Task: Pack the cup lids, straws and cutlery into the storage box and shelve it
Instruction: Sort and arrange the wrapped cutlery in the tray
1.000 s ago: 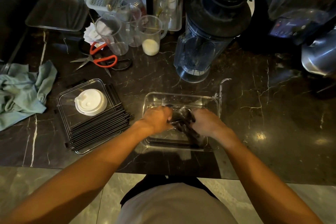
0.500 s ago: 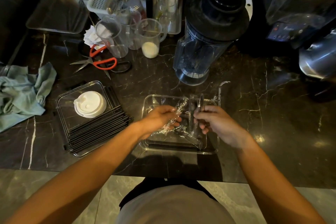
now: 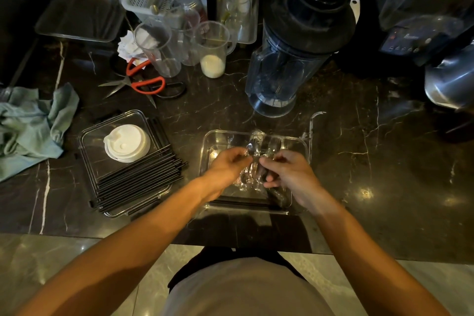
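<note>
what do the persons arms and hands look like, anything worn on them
Both forearms are bare up to the frame's bottom edge: no sleeves, gloves, watch or bracelets show. The left hand and right hand show no rings that can be made out in the dim light. The person wears a light-coloured top with dark clothing showing just above it in the picture.

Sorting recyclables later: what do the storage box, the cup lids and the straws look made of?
Storage box: clear rigid plastic, probably; the counter shows through its glossy walls. Cup lids: matte white plastic, moulded, stacked. Straws: thin black tubes with a slight sheen, likely plastic.
</note>
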